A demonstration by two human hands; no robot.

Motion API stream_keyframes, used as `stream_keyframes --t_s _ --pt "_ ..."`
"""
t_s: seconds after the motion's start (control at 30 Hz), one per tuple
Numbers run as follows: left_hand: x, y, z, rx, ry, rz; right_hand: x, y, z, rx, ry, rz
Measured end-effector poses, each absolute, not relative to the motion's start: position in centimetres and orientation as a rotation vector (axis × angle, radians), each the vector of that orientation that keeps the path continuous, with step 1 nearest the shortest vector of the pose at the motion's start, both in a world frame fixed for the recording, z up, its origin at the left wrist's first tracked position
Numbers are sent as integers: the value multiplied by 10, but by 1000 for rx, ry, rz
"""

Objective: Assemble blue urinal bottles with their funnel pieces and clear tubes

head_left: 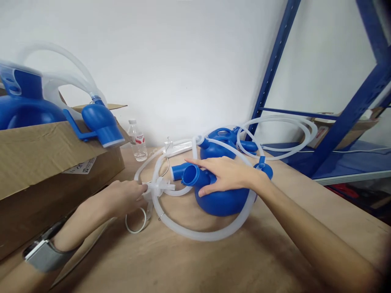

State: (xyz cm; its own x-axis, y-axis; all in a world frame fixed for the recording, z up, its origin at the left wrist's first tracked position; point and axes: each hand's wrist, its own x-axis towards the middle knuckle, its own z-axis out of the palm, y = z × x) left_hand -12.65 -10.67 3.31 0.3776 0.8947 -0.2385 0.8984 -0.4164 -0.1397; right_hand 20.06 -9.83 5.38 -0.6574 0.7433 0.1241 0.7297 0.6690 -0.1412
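Note:
My left hand [125, 197] is closed, fingertips pinching a translucent white plastic fitting [158, 186] beside a loop of clear hose [201, 235]. My right hand [227, 175] grips a blue plastic bottle [222, 203] from above, thumb and fingers around the base of its neck. The bottle lies on the wooden table with its round open mouth [191, 175] facing me and to the left. Behind that mouth shows a blue spout piece [178, 171]. The hose loops in front of and around the bottle. My right palm hides part of the bottle's top.
At left stands a cardboard box [61, 150] holding blue bottles, with a blue hose head [102, 122] hanging over its edge. A water bottle [138, 142] and a white power strip [179, 149] are near the wall. More blue bottles [224, 136] with coiled hoses lie behind, beside a blue shelf rack [336, 130].

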Motion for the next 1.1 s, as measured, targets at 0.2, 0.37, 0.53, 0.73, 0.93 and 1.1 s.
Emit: stream_keyframes --t_s 0.2,0.37,0.53,0.73,0.93,1.1 --pt "-142 -87 9 2576 1478 -174 221 -105 31 -1177 -2534 -130" --pt "-152 -75 1 2549 1429 -115 225 -106 12 -993 -2454 -412" --pt "-162 -82 30 2564 1425 169 223 -108 12 -996 -2387 -376" --pt "-113 -107 67 2495 1114 673 221 -109 12 -1000 -2385 -334" --pt "-49 -101 84 2747 1020 502 226 -111 14 -1014 -2395 -319" --pt "-38 -99 89 2726 1079 400 250 -108 20 -1031 -2321 -236"
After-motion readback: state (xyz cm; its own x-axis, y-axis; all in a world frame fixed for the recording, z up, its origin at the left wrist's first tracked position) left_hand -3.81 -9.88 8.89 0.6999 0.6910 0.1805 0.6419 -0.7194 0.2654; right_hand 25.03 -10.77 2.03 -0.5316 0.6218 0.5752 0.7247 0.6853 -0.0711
